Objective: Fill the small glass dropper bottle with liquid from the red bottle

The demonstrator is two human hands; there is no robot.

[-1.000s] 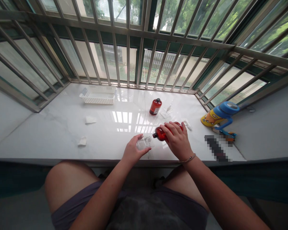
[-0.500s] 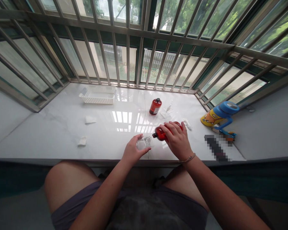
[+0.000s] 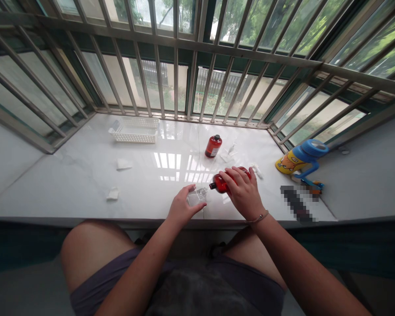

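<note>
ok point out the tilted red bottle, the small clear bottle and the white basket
tilted red bottle (image 3: pixel 220 184), head view, its shoulder near the neck
small clear bottle (image 3: pixel 196 198), head view, its body
white basket (image 3: pixel 134 138), head view, its front wall

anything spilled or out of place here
No spill shows. The blue and yellow drinking bottle lies on its side at the right; two crumpled white scraps lie loose at the left. The right hand tilts the red bottle toward the clear bottle in the left hand.
</note>
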